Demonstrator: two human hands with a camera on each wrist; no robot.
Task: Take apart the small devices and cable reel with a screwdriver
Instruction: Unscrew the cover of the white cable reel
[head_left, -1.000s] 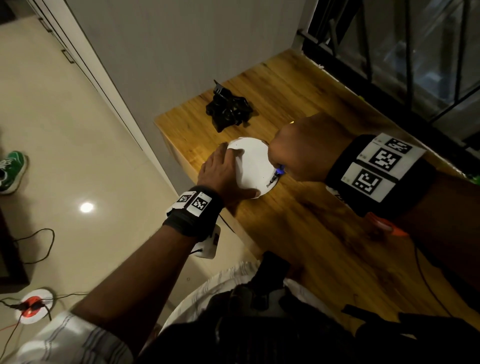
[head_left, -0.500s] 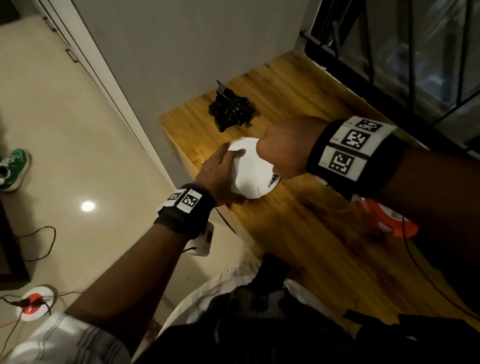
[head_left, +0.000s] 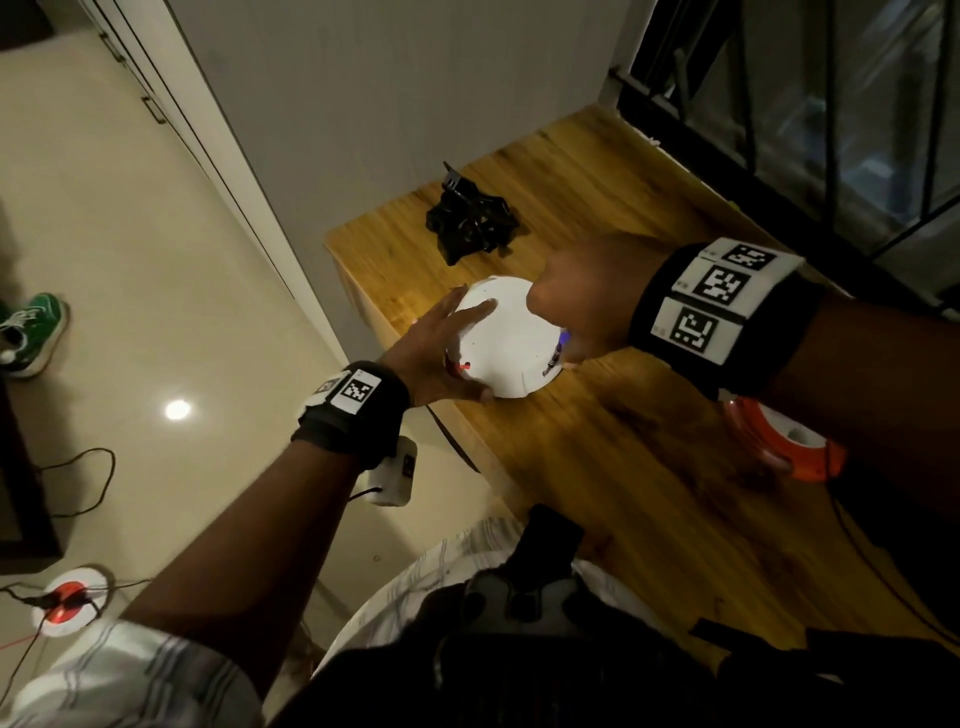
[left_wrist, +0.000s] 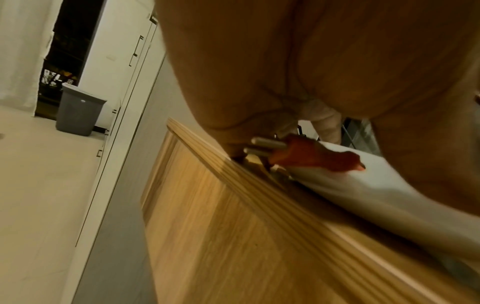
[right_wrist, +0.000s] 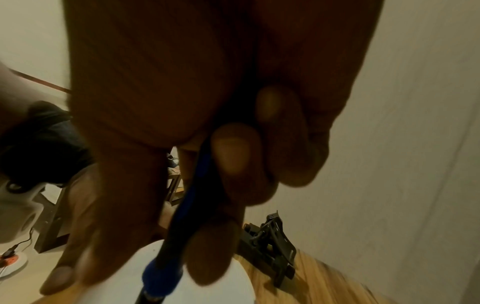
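Note:
A white round reel cover (head_left: 506, 345) lies near the left edge of the wooden table (head_left: 649, 493). My left hand (head_left: 441, 353) holds its left rim, fingers spread on top and thumb along the near edge. An orange plug (left_wrist: 301, 153) with metal pins pokes out under that palm. My right hand (head_left: 582, 306) grips a blue-black screwdriver (right_wrist: 182, 226), whose tip (head_left: 551, 362) rests at the cover's right rim. The orange reel (head_left: 784, 444) sits partly hidden under my right wrist. A black device (head_left: 470, 221) stands beyond the cover.
The table's left edge drops to a tiled floor with a white extension socket (head_left: 70, 603) and loose cables. A grey wall runs behind the table and a dark window grille (head_left: 779, 130) along its right side. A grey bin (left_wrist: 79, 110) stands far off.
The white cover was tipped up half a second ago and now lies flatter. My right hand moved right, putting the screwdriver tip at the cover's right rim. The orange reel has come into view.

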